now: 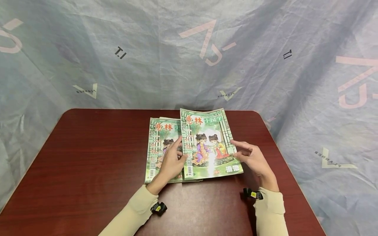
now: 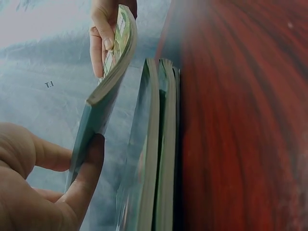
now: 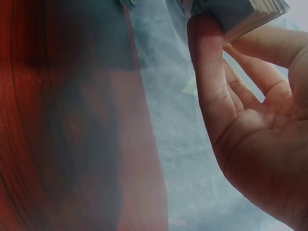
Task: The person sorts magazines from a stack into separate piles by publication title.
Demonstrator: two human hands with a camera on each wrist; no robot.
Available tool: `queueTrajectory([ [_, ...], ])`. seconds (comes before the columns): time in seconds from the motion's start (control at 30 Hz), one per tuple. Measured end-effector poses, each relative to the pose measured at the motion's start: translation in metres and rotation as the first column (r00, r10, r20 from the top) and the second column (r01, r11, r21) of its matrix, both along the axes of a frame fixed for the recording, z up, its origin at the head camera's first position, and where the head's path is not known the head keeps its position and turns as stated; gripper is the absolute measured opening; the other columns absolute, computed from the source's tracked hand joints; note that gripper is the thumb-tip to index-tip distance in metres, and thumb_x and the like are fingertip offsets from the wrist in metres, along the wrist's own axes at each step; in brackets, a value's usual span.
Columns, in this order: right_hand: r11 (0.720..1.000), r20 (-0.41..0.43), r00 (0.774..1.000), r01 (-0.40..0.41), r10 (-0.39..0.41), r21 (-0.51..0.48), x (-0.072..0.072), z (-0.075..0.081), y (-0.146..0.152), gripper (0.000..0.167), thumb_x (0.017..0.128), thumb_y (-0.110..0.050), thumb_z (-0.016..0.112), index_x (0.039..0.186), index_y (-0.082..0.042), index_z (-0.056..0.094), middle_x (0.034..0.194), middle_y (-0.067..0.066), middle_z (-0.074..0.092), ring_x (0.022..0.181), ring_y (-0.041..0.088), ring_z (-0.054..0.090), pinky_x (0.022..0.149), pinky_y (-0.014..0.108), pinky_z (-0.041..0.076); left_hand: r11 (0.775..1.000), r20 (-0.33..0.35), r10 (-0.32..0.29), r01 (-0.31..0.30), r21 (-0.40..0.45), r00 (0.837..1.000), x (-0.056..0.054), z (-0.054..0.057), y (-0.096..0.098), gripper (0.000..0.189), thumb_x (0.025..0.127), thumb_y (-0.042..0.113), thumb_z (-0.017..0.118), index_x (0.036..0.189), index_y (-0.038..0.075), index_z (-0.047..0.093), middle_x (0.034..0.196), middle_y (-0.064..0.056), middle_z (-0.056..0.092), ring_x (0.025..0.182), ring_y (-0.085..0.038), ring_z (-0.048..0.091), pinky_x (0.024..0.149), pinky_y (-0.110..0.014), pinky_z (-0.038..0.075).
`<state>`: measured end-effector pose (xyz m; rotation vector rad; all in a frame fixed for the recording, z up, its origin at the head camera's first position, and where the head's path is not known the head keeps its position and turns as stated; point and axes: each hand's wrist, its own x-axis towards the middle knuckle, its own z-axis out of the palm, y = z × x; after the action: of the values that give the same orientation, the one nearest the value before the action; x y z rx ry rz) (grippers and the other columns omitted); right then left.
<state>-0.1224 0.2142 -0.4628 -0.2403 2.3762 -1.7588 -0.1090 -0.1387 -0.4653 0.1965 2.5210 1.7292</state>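
A green illustrated magazine (image 1: 211,141) with two cartoon figures on its cover is held up off the table between both hands. My left hand (image 1: 172,164) pinches its left, spine edge between thumb and fingers. At the opposite edge, my right hand (image 1: 256,160) grips it with thumb and fingers. Below and to the left lies a stack of similar magazines (image 1: 153,147), partly covered by the held one. In the left wrist view a gap separates the raised magazine (image 2: 86,120) from the stack (image 2: 153,144). The right wrist view catches only a corner of the held magazine (image 3: 240,17).
The dark red wooden table (image 1: 88,157) extends on both sides of the magazines. Behind it and at its sides hangs a grey printed cloth (image 1: 147,65). Each wrist wears a black strap device, one of them on the right cuff (image 1: 252,194).
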Motion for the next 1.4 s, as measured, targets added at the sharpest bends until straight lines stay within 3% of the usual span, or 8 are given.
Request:
queueTrajectory([
  [0.33, 1.000, -0.009, 1.000, 0.006, -0.007, -0.012, 0.003, 0.001, 0.013, 0.053, 0.105, 0.003, 0.072, 0.156, 0.005, 0.060, 0.146, -0.003, 0.063, 0.094, 0.009, 0.077, 0.080, 0.027, 0.064, 1.000, -0.019, -0.010, 0.009, -0.008, 1.000, 0.000, 0.000, 0.012, 0.080, 0.104, 0.001, 0.073, 0.174, 0.009, 0.036, 0.152, -0.022, 0.060, 0.101, -0.028, 0.071, 0.080, -0.039, 0.057],
  [0.6, 0.999, -0.020, 1.000, -0.012, 0.012, -0.042, 0.007, 0.000, 0.025, 0.052, 0.105, 0.004, 0.072, 0.155, 0.008, 0.058, 0.144, -0.009, 0.065, 0.099, 0.009, 0.080, 0.086, 0.025, 0.063, 1.000, -0.026, -0.028, 0.028, 0.001, 0.999, 0.000, -0.003, 0.020, 0.079, 0.104, 0.001, 0.072, 0.173, 0.006, 0.036, 0.149, -0.022, 0.060, 0.103, -0.029, 0.072, 0.089, -0.046, 0.060],
  [0.93, 1.000, -0.011, 1.000, 0.024, -0.024, -0.008, 0.010, 0.001, 0.041, 0.052, 0.104, 0.003, 0.074, 0.154, 0.006, 0.061, 0.140, -0.011, 0.068, 0.096, 0.008, 0.078, 0.080, 0.025, 0.063, 0.999, -0.013, -0.046, 0.046, 0.010, 0.999, 0.000, -0.007, 0.035, 0.079, 0.105, 0.004, 0.072, 0.175, 0.009, 0.035, 0.153, -0.023, 0.060, 0.107, -0.032, 0.071, 0.083, -0.041, 0.059],
  [1.4, 0.999, -0.001, 1.000, 0.010, -0.010, -0.050, 0.016, -0.004, 0.055, 0.048, 0.104, 0.005, 0.073, 0.151, 0.007, 0.063, 0.140, -0.012, 0.068, 0.099, 0.007, 0.076, 0.083, 0.024, 0.062, 1.000, 0.002, -0.008, 0.008, 0.014, 1.000, 0.003, -0.009, 0.055, 0.078, 0.102, 0.003, 0.074, 0.173, 0.008, 0.039, 0.150, -0.023, 0.062, 0.106, -0.032, 0.072, 0.083, -0.043, 0.058],
])
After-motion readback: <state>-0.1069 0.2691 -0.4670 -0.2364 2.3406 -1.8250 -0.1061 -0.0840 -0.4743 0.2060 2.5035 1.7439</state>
